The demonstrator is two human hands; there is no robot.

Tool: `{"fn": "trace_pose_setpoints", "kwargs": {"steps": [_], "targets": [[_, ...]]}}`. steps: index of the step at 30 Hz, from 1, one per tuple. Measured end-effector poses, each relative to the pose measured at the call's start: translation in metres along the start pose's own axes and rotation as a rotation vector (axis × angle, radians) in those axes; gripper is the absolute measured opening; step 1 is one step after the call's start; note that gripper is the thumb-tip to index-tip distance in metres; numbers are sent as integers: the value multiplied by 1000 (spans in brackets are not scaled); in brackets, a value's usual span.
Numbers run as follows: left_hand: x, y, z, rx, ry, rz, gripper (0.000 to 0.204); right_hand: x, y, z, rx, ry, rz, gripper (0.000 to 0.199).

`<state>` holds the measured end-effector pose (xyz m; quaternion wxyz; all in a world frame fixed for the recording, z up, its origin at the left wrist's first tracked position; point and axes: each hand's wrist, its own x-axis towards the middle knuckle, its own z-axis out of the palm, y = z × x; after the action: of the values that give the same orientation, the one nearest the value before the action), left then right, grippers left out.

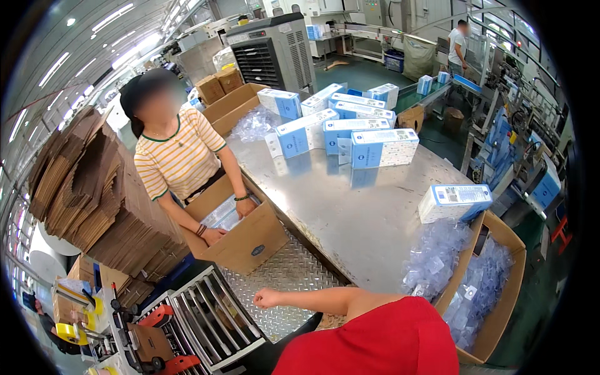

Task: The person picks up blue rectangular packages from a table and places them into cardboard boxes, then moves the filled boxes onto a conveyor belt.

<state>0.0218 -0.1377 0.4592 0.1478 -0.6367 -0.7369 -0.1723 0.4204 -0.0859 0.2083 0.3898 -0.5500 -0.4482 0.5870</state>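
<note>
My left hand (267, 298) is at the end of a bare forearm that reaches left from a red sleeve (381, 340). Its fingers are curled in and nothing shows in them. It hovers over a diamond-patterned metal plate (304, 264), beside the roller conveyor (209, 315). Just beyond it, a co-worker in a striped shirt has both hands inside an open brown carton (244, 247), which holds blue-white packs (224, 214). My right hand is out of view. Several white-and-blue boxes (384, 150) stand on the metal table (325, 206).
One white-and-blue box (454, 203) stands apart on the table's right. Clear plastic pieces (434, 256) lie beside and inside an open carton (509, 281). Flattened cardboard (94, 181) is stacked at left, near a taping machine (150, 344). A belt conveyor (425, 94) runs behind the table.
</note>
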Motion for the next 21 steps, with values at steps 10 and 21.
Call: {"fn": "trace_pose_setpoints", "kwargs": {"steps": [10,21], "targets": [[-175,-245,-175,443,212,-676,57,0,-16,-1,-32,-122,117,18],[-215,-64,-258,433,154,-424,74,5,-58,61,48,-422,131,19]]}}
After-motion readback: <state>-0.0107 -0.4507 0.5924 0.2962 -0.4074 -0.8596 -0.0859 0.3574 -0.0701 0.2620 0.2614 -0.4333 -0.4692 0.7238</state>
